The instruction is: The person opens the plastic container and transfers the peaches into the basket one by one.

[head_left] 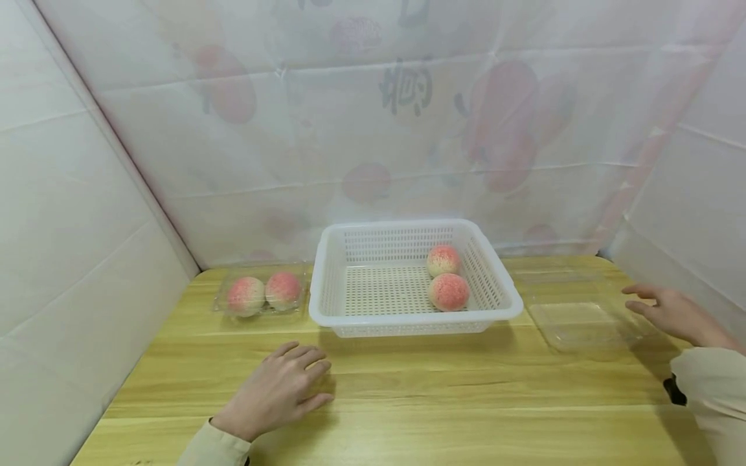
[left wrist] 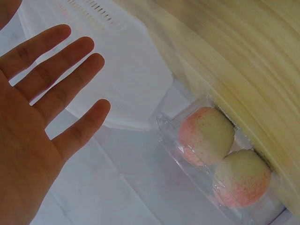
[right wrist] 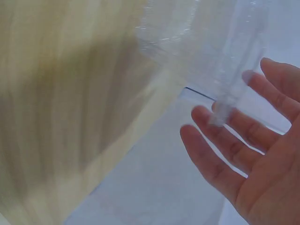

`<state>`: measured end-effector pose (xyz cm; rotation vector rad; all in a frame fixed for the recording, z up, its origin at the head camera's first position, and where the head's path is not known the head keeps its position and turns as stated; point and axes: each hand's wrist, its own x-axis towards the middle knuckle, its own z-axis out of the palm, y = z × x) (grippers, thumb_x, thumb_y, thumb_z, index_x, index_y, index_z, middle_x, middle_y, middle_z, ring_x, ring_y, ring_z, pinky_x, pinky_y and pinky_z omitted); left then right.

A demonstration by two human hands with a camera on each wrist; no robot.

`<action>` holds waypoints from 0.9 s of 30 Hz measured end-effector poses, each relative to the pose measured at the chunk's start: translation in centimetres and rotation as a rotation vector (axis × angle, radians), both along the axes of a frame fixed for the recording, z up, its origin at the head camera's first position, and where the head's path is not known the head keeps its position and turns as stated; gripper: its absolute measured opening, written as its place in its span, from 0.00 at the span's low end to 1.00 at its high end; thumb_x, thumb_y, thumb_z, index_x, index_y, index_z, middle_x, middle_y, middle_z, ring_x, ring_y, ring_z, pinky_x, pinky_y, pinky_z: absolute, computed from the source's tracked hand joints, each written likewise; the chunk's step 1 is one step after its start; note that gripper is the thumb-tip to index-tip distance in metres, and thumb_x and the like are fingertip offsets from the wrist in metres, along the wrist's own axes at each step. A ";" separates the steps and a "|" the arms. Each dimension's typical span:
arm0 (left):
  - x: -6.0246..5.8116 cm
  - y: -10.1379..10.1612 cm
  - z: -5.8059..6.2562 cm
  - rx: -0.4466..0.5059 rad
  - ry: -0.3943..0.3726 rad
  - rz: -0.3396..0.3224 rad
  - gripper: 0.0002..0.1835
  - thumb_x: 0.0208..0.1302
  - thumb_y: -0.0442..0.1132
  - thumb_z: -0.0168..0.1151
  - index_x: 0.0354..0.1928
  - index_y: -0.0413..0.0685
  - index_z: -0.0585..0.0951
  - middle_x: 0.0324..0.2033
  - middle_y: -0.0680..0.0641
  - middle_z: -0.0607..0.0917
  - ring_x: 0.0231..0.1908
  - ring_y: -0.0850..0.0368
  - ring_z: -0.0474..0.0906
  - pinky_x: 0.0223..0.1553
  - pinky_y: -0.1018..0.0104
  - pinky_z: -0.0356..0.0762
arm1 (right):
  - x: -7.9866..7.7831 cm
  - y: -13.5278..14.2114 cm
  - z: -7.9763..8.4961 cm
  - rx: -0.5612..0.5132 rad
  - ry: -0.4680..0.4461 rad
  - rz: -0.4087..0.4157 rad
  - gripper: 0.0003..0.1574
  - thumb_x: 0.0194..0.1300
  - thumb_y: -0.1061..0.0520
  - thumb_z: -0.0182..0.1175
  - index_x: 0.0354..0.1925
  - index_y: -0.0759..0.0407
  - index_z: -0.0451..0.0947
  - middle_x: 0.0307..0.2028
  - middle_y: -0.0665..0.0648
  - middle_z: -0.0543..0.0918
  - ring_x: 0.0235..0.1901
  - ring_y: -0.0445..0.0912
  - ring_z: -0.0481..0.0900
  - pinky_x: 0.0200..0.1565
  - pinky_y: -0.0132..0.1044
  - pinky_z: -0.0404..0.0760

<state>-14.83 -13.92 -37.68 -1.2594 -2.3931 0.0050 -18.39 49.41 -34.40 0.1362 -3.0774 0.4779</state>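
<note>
Head view: white basket (head_left: 415, 320) separates left box (head_left: 262, 272) from right box (head_left: 574, 316).

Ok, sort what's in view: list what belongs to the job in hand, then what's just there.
Likely in the job:
white basket
two peaches in the basket
clear box on the left
two boxed peaches
clear box near the right hand, right hand

Apparently just there:
wooden table
printed backdrop

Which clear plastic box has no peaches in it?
The empty box right of the white basket, by the right hand. The other box, left of the basket, holds two peaches.
</note>
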 end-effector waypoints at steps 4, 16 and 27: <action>0.0 -0.2 0.1 0.007 0.012 0.003 0.22 0.54 0.58 0.61 0.40 0.48 0.82 0.41 0.49 0.82 0.43 0.53 0.77 0.48 0.53 0.74 | -0.1 -0.6 0.7 0.005 0.038 -0.014 0.29 0.69 0.52 0.48 0.52 0.79 0.65 0.48 0.87 0.62 0.40 0.76 0.69 0.29 0.57 0.75; -0.1 -0.7 0.6 0.019 0.039 0.033 0.21 0.53 0.56 0.63 0.40 0.47 0.82 0.40 0.49 0.82 0.43 0.53 0.78 0.48 0.52 0.74 | -0.3 -4.3 3.5 0.025 0.078 -0.044 0.34 0.67 0.45 0.48 0.55 0.74 0.65 0.50 0.81 0.68 0.44 0.72 0.69 0.31 0.59 0.73; -0.4 -1.3 1.3 0.022 0.092 0.045 0.19 0.54 0.55 0.63 0.39 0.47 0.82 0.39 0.50 0.82 0.41 0.53 0.78 0.46 0.53 0.75 | -0.2 -9.0 6.3 -0.011 0.183 0.057 0.25 0.65 0.50 0.54 0.52 0.68 0.72 0.44 0.76 0.76 0.40 0.68 0.75 0.32 0.59 0.74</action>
